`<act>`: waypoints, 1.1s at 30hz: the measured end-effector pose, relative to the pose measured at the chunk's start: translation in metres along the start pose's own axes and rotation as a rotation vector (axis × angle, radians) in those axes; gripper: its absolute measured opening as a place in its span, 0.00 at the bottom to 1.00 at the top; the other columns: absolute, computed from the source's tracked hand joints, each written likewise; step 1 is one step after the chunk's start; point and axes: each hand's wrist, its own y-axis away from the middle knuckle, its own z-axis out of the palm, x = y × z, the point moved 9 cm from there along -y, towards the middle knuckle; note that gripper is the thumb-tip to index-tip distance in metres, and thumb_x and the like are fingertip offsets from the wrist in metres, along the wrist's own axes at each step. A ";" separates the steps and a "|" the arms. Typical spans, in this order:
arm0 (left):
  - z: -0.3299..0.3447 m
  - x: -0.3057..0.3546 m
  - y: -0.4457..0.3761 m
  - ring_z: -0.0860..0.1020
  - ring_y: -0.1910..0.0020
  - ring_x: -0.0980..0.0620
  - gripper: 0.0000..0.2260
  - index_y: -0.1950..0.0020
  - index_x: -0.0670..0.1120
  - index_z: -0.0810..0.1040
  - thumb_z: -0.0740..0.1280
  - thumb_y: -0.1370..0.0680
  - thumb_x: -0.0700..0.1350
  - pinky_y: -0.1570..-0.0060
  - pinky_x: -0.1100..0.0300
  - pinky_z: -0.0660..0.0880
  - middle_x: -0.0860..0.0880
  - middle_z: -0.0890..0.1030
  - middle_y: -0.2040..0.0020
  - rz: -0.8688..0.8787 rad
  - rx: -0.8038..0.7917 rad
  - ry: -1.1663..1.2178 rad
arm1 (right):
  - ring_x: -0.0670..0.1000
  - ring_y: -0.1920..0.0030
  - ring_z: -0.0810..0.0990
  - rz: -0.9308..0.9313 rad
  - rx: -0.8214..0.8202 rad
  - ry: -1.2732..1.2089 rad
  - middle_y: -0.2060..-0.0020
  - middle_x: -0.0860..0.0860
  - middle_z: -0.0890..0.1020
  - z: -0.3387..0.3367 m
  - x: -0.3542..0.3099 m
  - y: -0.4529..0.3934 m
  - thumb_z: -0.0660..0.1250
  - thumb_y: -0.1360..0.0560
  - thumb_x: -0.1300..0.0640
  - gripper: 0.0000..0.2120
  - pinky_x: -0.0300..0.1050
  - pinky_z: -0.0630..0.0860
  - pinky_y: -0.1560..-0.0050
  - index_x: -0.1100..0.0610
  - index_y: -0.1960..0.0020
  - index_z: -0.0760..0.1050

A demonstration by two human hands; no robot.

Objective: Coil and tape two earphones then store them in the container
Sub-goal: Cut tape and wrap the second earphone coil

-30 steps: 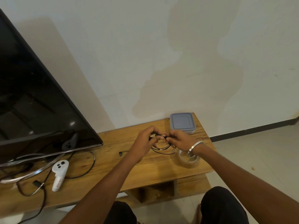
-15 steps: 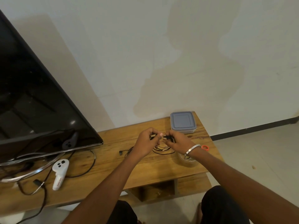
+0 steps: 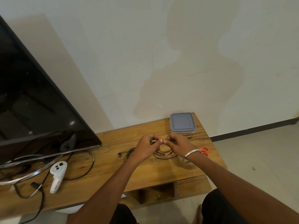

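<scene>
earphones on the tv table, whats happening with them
A person is coiling a black earphone cable over the wooden table, pinching it with the left hand and right hand. A second earphone lies loose beside the left wrist. The container behind still has its lid on.

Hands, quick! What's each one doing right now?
Left hand: fingers curled, pinching the earphone cable.
Right hand: fingers curled, pinching the same earphone cable.
</scene>
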 end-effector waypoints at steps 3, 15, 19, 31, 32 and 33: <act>0.004 -0.014 -0.001 0.80 0.66 0.55 0.06 0.49 0.42 0.80 0.70 0.23 0.43 0.65 0.62 0.79 0.49 0.81 0.51 -0.029 0.008 0.005 | 0.46 0.67 0.71 0.057 0.007 0.018 0.68 0.48 0.75 0.005 0.010 -0.004 0.68 0.25 0.53 0.09 0.39 0.67 0.66 0.60 0.57 0.78; 0.001 -0.074 -0.025 0.77 0.48 0.59 0.11 0.39 0.52 0.76 0.69 0.22 0.45 0.56 0.73 0.71 0.55 0.78 0.45 -0.055 0.144 -0.180 | 0.55 0.50 0.80 0.259 -0.112 0.267 0.51 0.56 0.83 0.048 0.059 -0.043 0.62 0.22 0.55 0.10 0.43 0.73 0.54 0.58 0.47 0.79; -0.013 -0.092 -0.025 0.75 0.51 0.65 0.14 0.35 0.57 0.73 0.65 0.20 0.47 0.58 0.73 0.71 0.57 0.77 0.48 -0.091 0.173 -0.194 | 0.58 0.45 0.79 0.287 -0.227 0.440 0.45 0.58 0.80 0.067 0.076 -0.062 0.59 0.22 0.59 0.12 0.47 0.75 0.45 0.59 0.44 0.78; -0.006 -0.119 -0.014 0.81 0.56 0.55 0.17 0.36 0.48 0.74 0.61 0.22 0.32 0.55 0.61 0.80 0.49 0.81 0.53 -0.223 0.057 -0.016 | 0.57 0.36 0.65 0.213 -0.152 0.714 0.38 0.53 0.66 0.085 0.075 -0.055 0.62 0.28 0.60 0.21 0.53 0.65 0.36 0.53 0.36 0.70; -0.004 -0.116 -0.012 0.80 0.57 0.54 0.15 0.37 0.47 0.75 0.60 0.21 0.33 0.55 0.60 0.79 0.49 0.81 0.54 -0.219 0.039 -0.037 | 0.57 0.36 0.64 0.201 -0.150 0.717 0.38 0.53 0.66 0.086 0.071 -0.054 0.62 0.28 0.59 0.20 0.54 0.64 0.36 0.52 0.36 0.70; -0.001 -0.113 -0.009 0.79 0.59 0.54 0.13 0.38 0.46 0.76 0.59 0.20 0.35 0.56 0.58 0.78 0.49 0.81 0.55 -0.211 0.020 -0.067 | 0.57 0.36 0.64 0.194 -0.152 0.713 0.38 0.53 0.66 0.086 0.067 -0.053 0.62 0.28 0.58 0.20 0.55 0.64 0.36 0.52 0.36 0.70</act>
